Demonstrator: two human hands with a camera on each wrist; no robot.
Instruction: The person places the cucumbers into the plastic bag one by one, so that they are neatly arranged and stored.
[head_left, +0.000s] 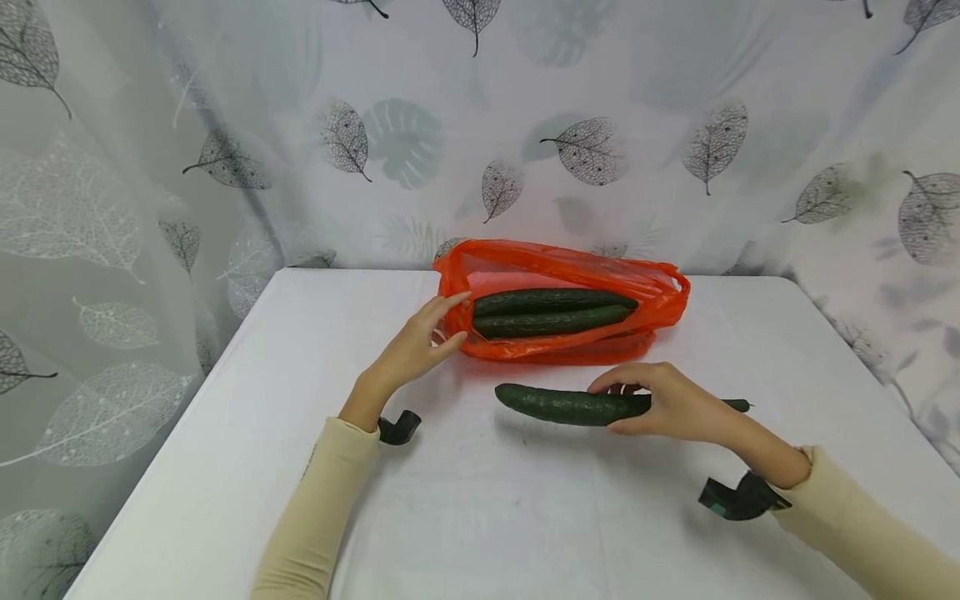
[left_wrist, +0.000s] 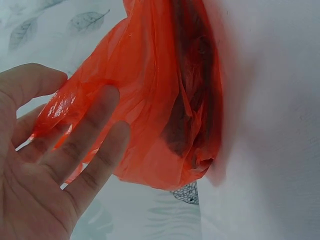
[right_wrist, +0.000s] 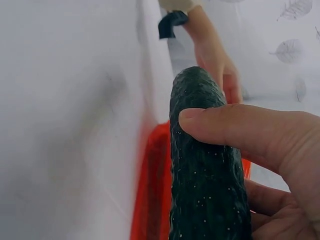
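Observation:
A long dark-green cucumber (head_left: 555, 406) lies crosswise in my right hand (head_left: 675, 404), which grips it above the table in front of the bag. Close up in the right wrist view, the thumb (right_wrist: 215, 122) presses along the bumpy skin of the cucumber (right_wrist: 207, 185). An orange-red plastic bag (head_left: 555, 350) lies on its side near the table's back edge. Inside its opening, cucumbers (head_left: 555, 321) rest side by side. My left hand (head_left: 412, 346) is at the bag's left end, fingers spread. In the left wrist view, its fingers (left_wrist: 95, 115) overlap the thin plastic (left_wrist: 150, 100).
A white-covered table (head_left: 480, 517) holds everything. Behind it hangs a pale curtain (head_left: 420, 75) printed with leaves, close to the back edge and along the left side. Dark camera mounts (head_left: 742, 496) sit under both wrists.

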